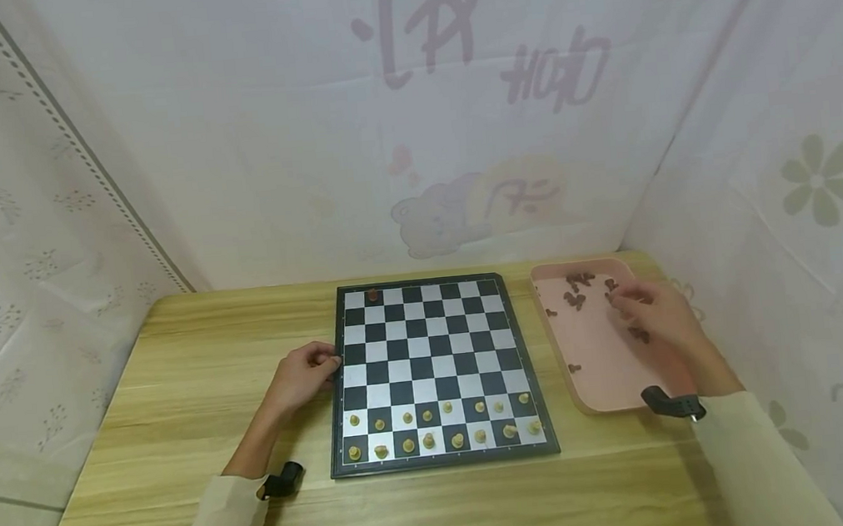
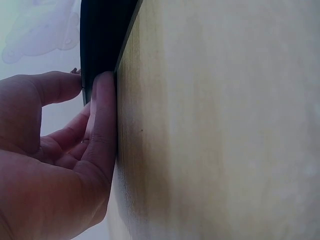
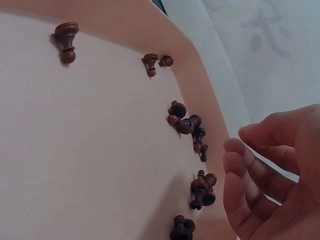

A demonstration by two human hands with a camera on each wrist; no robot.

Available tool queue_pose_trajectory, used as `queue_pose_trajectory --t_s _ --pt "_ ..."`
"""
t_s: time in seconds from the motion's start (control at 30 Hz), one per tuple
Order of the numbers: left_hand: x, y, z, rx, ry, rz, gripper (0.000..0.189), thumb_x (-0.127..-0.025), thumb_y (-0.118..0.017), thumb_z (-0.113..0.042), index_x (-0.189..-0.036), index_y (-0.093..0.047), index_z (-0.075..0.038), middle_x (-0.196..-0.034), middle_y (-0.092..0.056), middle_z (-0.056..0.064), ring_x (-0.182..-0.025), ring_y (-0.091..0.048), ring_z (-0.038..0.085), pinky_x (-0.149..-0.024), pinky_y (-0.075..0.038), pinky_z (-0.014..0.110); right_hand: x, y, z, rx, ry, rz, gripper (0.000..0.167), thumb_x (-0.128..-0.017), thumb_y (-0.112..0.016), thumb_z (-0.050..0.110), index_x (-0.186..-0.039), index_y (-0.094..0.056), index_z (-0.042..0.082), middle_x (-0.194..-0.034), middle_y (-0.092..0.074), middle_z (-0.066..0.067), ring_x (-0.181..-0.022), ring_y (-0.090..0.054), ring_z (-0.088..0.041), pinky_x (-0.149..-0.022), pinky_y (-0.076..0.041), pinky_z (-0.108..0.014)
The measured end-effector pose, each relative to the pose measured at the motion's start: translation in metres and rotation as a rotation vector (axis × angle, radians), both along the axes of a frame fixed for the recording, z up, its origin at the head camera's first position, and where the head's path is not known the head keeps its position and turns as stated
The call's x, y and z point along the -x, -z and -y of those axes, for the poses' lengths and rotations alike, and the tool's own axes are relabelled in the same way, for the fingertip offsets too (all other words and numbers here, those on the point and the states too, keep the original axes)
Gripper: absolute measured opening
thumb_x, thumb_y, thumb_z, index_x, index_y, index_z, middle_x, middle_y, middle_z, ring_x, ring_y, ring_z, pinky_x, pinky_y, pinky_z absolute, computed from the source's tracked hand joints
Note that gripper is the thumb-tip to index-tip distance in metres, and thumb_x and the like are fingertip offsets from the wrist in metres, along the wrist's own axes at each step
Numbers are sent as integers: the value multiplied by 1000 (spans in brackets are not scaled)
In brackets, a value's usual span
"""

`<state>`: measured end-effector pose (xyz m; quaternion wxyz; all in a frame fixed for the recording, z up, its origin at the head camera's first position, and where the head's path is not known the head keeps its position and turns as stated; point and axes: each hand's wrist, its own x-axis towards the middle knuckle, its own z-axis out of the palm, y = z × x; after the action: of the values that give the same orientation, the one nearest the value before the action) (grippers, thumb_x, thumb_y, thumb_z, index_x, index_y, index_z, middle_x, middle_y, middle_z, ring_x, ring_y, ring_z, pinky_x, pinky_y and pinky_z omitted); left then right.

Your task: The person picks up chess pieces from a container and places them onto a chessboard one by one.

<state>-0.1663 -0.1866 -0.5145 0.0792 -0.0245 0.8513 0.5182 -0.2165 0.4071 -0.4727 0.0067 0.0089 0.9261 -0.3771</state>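
A black-and-white chessboard (image 1: pixel 429 347) lies on the table, with cream chess pieces (image 1: pixel 429 440) in two rows along its near side. One dark brown piece (image 1: pixel 372 296) stands on the far row, near the left corner. My left hand (image 1: pixel 305 377) pinches the board's left edge (image 2: pixel 102 40), thumb on one face and fingers along the other. Over the pink tray (image 1: pixel 605 381) hovers my right hand (image 1: pixel 652 314), fingers loosely bent and thumb close to the index fingertip. Nothing shows between them in the right wrist view, where brown chess pieces (image 3: pixel 200 190) lie beyond the fingertips.
The tray stands right of the board, with several brown pieces (image 1: pixel 575 300) lying on their sides, mostly toward its far end. Patterned white curtains (image 1: pixel 290 141) hang behind the table and at both sides. Wooden tabletop (image 1: pixel 443 512) runs along the front.
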Motion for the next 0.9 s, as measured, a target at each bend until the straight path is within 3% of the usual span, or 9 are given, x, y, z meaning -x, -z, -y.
queue_pose_trajectory --t_s 0.23,0.5,0.77,0.9 --pt "1 1 0 1 -2 5 29 -105 -68 -12 -126 -70 8 -98 -72 14 -80 -75 22 -75 -66 37 9 3 1 3 63 35 44 -113 -63 33 -137 -69 -3 -119 -72 -27 -85 -71 -22 -65 -63 -39" --pt "3 2 -1 8 -4 6 29 -105 -68 -12 -127 -70 7 -98 -71 13 -80 -73 20 -73 -65 33 23 8 6 -8 71 3 38 -115 -58 25 -136 -71 -3 -108 -72 -22 -79 -63 -15 -61 -57 -30" --pt "2 1 0 7 5 -4 29 -105 -67 -11 -127 -70 8 -98 -72 13 -79 -74 20 -73 -65 35 32 16 19 54 5 -64 34 -111 -64 16 -133 -69 -10 -129 -67 -31 -85 -63 1 -68 -57 -19" --pt "1 1 1 6 7 -1 29 -106 -67 -11 -127 -70 9 -98 -72 14 -79 -73 20 -73 -66 36 40 21 28 114 -112 -177 23 -103 -67 -1 -119 -72 -17 -129 -64 -34 -83 -64 -3 -63 -56 -19"
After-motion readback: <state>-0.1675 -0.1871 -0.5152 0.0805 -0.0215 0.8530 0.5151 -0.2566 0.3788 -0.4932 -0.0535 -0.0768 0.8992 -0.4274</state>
